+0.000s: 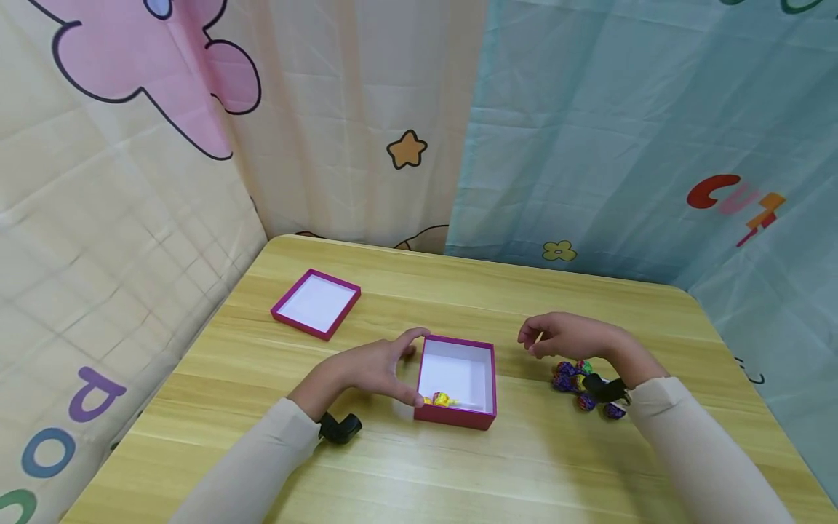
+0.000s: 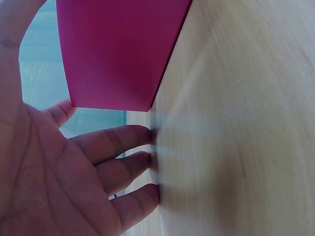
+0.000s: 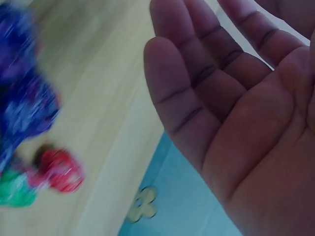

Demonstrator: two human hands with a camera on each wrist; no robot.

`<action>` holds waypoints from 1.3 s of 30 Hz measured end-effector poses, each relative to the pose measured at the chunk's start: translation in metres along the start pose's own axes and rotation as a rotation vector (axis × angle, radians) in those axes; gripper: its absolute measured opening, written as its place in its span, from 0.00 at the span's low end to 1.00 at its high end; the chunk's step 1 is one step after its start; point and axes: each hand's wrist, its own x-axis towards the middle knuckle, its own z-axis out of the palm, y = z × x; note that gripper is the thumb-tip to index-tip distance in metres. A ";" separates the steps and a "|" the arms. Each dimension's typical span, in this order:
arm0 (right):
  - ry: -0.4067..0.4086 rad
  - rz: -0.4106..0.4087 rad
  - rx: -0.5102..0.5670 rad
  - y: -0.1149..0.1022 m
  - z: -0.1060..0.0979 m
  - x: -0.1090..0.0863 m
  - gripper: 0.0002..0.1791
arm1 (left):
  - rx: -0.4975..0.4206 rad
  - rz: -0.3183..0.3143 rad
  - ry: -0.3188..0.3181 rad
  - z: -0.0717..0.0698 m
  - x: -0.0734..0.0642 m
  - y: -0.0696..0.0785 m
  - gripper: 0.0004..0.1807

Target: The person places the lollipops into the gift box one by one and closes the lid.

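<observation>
Head view: left grip (image 1: 376,367) clasps box (image 1: 456,415) from left.

Wood-grain table (image 1: 524,469) under magenta box (image 1: 455,416), matching lid (image 1: 317,302), wrapped candies (image 1: 564,380)

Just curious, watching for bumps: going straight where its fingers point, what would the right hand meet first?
Probably the pink box, near its far right corner: the right hand points across the table toward it, though height is unclear and it might pass above.
</observation>
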 end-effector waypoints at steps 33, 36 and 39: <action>-0.006 0.060 -0.045 0.028 0.016 -0.038 0.02 | 0.027 0.002 0.002 0.000 0.001 -0.002 0.62; -0.009 0.051 -0.043 0.027 0.018 -0.038 0.02 | 0.027 0.001 0.003 0.000 0.001 -0.002 0.62; -0.004 0.047 -0.054 0.026 0.019 -0.037 0.03 | 0.027 0.002 0.003 0.000 0.002 -0.002 0.63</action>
